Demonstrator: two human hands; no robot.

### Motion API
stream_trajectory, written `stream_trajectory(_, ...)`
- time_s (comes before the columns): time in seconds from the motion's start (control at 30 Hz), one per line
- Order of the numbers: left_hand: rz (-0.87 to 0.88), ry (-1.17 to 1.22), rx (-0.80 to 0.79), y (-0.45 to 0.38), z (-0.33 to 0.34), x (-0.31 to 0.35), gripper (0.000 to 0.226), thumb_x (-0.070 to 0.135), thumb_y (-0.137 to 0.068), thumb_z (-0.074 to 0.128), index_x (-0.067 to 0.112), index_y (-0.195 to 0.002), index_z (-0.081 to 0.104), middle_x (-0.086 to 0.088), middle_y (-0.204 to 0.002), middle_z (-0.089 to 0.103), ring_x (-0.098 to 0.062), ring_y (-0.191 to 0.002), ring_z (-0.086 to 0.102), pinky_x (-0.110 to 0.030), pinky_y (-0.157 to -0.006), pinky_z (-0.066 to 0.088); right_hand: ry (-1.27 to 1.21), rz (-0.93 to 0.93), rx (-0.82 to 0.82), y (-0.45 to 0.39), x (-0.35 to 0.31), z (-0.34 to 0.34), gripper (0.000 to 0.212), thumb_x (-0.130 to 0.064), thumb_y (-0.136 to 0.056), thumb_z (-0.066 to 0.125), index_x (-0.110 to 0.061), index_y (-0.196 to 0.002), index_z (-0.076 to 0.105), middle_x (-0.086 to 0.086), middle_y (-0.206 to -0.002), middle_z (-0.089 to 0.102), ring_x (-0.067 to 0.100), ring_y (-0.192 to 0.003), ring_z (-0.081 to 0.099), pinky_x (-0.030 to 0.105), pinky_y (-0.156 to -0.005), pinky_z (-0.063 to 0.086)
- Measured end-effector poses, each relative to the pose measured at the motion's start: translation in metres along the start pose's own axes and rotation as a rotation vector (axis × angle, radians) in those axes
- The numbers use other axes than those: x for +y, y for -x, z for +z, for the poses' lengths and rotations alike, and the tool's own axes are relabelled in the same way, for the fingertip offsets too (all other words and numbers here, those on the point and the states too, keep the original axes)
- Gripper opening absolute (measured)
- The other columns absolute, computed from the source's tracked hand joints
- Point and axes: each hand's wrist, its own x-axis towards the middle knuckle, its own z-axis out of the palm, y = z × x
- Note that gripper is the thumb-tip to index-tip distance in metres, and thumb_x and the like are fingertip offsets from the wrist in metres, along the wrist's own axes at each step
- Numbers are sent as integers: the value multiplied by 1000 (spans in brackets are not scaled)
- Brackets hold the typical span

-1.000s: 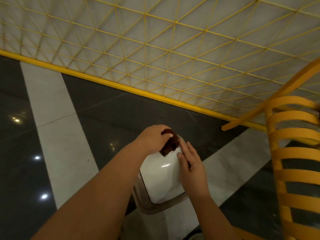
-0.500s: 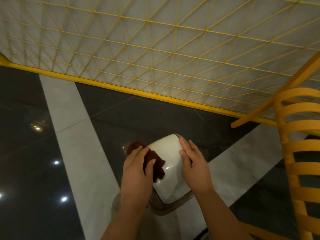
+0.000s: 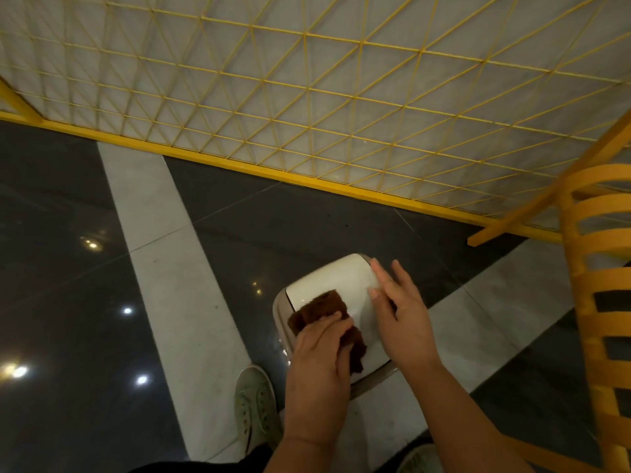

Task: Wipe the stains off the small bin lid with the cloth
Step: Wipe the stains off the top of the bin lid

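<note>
A small bin with a glossy white lid (image 3: 336,279) stands on the floor in front of me. A dark brown cloth (image 3: 319,308) lies on the lid's near left part, pressed down by my left hand (image 3: 319,349), whose fingers are closed over it. My right hand (image 3: 399,315) rests flat on the lid's right edge with fingers apart, steadying it. The near half of the lid is hidden under both hands and the cloth. No stains can be made out on the bare part of the lid.
A yellow slatted chair (image 3: 601,302) stands close on the right. A yellow wire-grid fence (image 3: 307,97) with a yellow base rail runs across the back. My pale green shoe (image 3: 254,407) is just left of the bin, on dark glossy floor with a light stripe (image 3: 170,268).
My left hand has drawn the cloth from the lid's far end across its left side to the near left part. The right hand has stayed on the right edge. The camera has tilted down.
</note>
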Motion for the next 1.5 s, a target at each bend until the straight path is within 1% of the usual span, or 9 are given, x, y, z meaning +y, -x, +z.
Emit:
stream_trajectory(0.1,-96,167,48,-7,-10,6,49,14,-87,65,49,-114,42,34,-118,37,20,-108,35,7,-88,22,43,-197,137,15,-18,-6,42,-24,-100,41,-44,-136,42,-13,-143,42,4,-134,34,24,-108,30)
stream_trajectory(0.23,-192,383,-31,-21,-33,8,29,30,-93,58,43,-118,53,23,-115,54,11,-104,52,-7,-85,41,-28,-353,-2,52,-35,1,36,-33,-95,41,-43,-128,50,-30,-129,47,-3,-125,43,20,-102,37)
stream_trajectory(0.33,-317,476,-220,-36,-45,-3,23,43,-99,44,51,-117,55,21,-104,63,1,-100,58,-20,-84,44,134,-324,-122,69,-33,24,49,-49,-91,47,-45,-139,39,-37,-141,29,-10,-134,24,13,-107,16)
stream_trajectory(0.43,-463,609,-312,-55,-54,-11,34,34,-99,43,39,-131,52,11,-99,70,-9,-97,65,-25,-82,48,254,-312,-13,70,-29,47,52,-43,-88,62,-39,-137,45,-18,-147,36,0,-136,25,14,-106,9)
stream_trajectory(0.57,-241,277,-174,-58,-71,-16,35,23,-101,41,32,-133,53,6,-128,57,-10,-117,53,-25,-99,43,289,-286,98,68,-22,64,53,-23,-84,71,-29,-134,53,-4,-143,45,16,-131,39,26,-109,22)
stream_trajectory(0.8,-230,-25,-326,-61,-51,-25,45,28,-104,31,23,-148,34,1,-153,34,-16,-140,30,-27,-113,21,335,-408,141,72,-7,74,50,-21,-76,80,-21,-123,62,0,-124,58,19,-114,50,32,-98,47)
stream_trajectory(1.1,-146,-175,-396,-62,-42,-39,64,36,-100,43,24,-154,10,4,-162,9,-16,-148,4,-35,-118,9,267,-477,140,99,25,67,36,-18,-79,65,-24,-114,63,0,-107,63,15,-97,53,18,-84,43)
stream_trajectory(1.33,-104,-68,-397,-70,-42,-42,61,28,-100,47,24,-153,17,5,-161,10,-14,-148,3,-33,-120,7,377,-190,153,109,76,31,54,0,-65,81,-29,-108,67,-5,-104,65,14,-97,54,28,-81,53)
stream_trajectory(1.5,-46,-22,-369,-83,-45,-43,59,20,-100,48,32,-151,21,6,-162,6,-18,-149,6,-41,-121,11,-212,325,525,91,48,3,49,-10,-92,57,-47,-123,51,-19,-113,45,14,-91,61,37,-70,60)
